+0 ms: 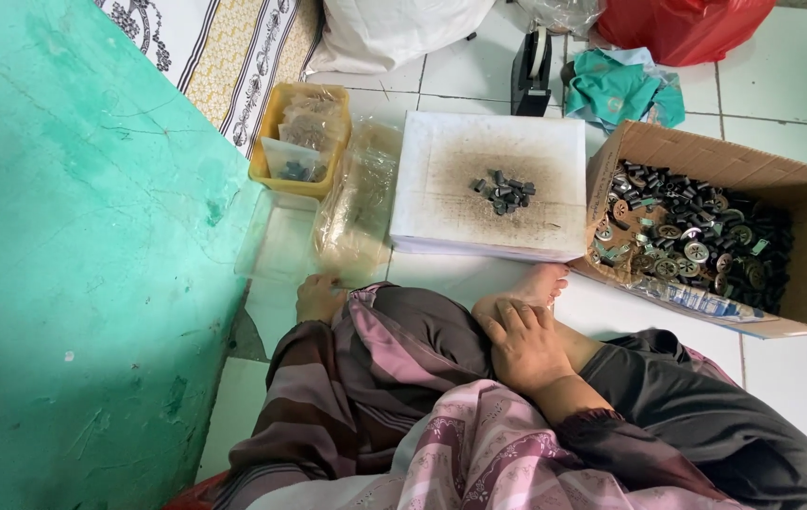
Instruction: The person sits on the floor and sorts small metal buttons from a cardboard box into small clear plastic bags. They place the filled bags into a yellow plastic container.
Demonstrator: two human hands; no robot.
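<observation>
The person was seated on the tiled floor (800,378), legs crossed, seen from above. The left hand (320,297) was lowered to the floor beside the left knee, fingers curled loosely; it was touching or just beside the near edge of a stack of clear plastic bags (356,203), and whether anything was gripped could not be told. The right hand (526,345) was laid flat and relaxed over the bare foot (531,288), holding nothing.

A white slab-like block (488,184), smudged dark on top, was found directly ahead of the foot, its long axis running left to right. A small pile of dark cylindrical parts (504,192) lay near its centre, forward of both hands and nearer the right hand.

A cardboard box (800,203) filled with similar dark parts and round metal pieces stood to the right of the block, touching or just beside it. A yellow tray (276,123) holding small bagged items stood left of the bags. A tape dispenser (531,71), a teal cloth (620,90) and a red bag (687,24) were noted further back.
</observation>
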